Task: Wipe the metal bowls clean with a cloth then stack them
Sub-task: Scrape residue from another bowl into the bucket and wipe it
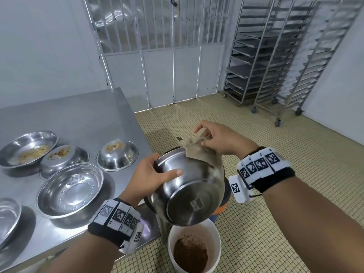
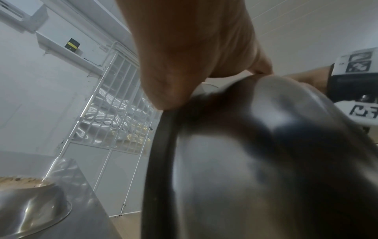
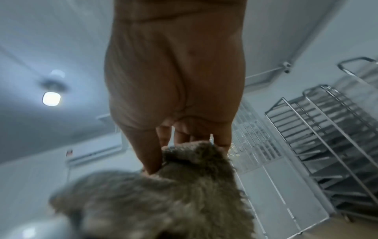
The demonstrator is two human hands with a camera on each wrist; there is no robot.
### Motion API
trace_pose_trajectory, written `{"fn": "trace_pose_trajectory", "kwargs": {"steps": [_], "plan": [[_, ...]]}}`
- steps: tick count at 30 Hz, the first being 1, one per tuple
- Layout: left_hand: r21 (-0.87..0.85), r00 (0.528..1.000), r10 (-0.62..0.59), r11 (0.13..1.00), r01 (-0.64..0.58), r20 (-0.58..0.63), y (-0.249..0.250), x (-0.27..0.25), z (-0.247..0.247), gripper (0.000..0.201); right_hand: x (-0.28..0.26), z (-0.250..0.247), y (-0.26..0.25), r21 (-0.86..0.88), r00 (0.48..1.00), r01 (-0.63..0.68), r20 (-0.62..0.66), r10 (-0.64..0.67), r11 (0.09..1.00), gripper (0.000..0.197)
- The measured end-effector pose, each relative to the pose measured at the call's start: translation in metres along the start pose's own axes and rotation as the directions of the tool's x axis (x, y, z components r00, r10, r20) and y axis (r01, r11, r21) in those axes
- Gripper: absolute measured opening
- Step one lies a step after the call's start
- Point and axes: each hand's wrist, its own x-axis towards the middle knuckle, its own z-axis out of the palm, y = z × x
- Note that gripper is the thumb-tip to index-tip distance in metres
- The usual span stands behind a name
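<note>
Head view: left hand (image 1: 149,174) grips held bowl (image 1: 189,190) by the rim, thumb across the outer wall, fingers curled over the edge; bowl tipped, base facing the camera, mouth turned away and down. Held off the table edge, above white bucket (image 1: 194,251) standing on the tiled floor (image 1: 275,174), brown residue in the bucket bottom. Right hand (image 1: 218,138) pinches brown cloth (image 1: 199,152) between thumb and fingertips at the far upper rim of the bowl; cloth draped over the rim and lying on the outer wall.

Steel table (image 1: 78,119) to the left carries the rest: shallow soiled bowl (image 1: 29,148) at far left with yellowish scraps; second soiled bowl (image 1: 63,160) just beside it, touching or overlapping, cannot tell which; upturned bowl (image 1: 117,155) with crumbs on its base, near the table's right side; clean wide bowl (image 1: 71,190) nearer the camera, right way up; partial bowl (image 1: 7,219) cut by the left frame edge.

Left wrist view: hand (image 2: 194,48) clamped on blurred dark bowl wall (image 2: 266,153), rim under the fingers.

Right wrist view: fingertips (image 3: 151,161) closed on fuzzy cloth (image 3: 174,194), close and out of focus.

Background: barred metal gate (image 1: 167,46), wheeled tray racks (image 1: 275,56) at right
</note>
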Motion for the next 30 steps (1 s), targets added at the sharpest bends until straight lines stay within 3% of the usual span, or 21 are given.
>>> {"fn": "trace_pose_trajectory", "kwargs": {"steps": [3,6,10,12,19,24,28,30], "plan": [[0.004,0.999,0.035,0.999,-0.035,0.004,0.005,0.001,-0.001,0.042,0.000,0.013,0.009,-0.032,0.998,0.035,-0.060,-0.037,0.999,0.028],[-0.004,0.999,0.031,1.000,-0.031,-0.022,0.005,0.007,-0.005,0.058,-0.003,0.029,0.012,0.062,0.986,0.094,-0.143,-0.085,0.994,0.035],[0.026,0.997,0.064,0.998,-0.063,-0.046,0.008,0.013,-0.007,0.066,-0.017,0.047,0.011,0.175,0.955,0.162,-0.274,-0.110,0.971,0.018],[0.078,0.993,0.113,0.991,-0.110,-0.037,0.008,0.016,-0.007,0.068,-0.023,0.051,0.012,0.155,0.956,0.168,-0.264,-0.123,0.973,0.009],[0.178,0.990,0.141,0.975,-0.135,-0.020,0.000,0.024,-0.005,0.071,-0.021,0.038,0.028,0.179,0.999,0.033,-0.018,-0.030,0.983,0.013],[0.185,0.978,0.175,0.971,-0.152,-0.116,-0.003,0.033,0.001,0.063,-0.024,0.050,0.034,0.207,0.984,0.130,-0.146,-0.101,0.970,0.027],[0.178,0.977,0.174,0.972,-0.151,-0.120,-0.009,0.041,0.000,0.063,-0.026,0.059,0.047,0.259,0.975,0.148,-0.198,-0.097,0.954,0.013],[0.169,0.977,0.172,0.974,-0.151,-0.122,-0.009,0.042,0.002,0.069,-0.026,0.057,0.042,0.235,0.969,0.157,-0.226,-0.103,0.959,0.020]]}}
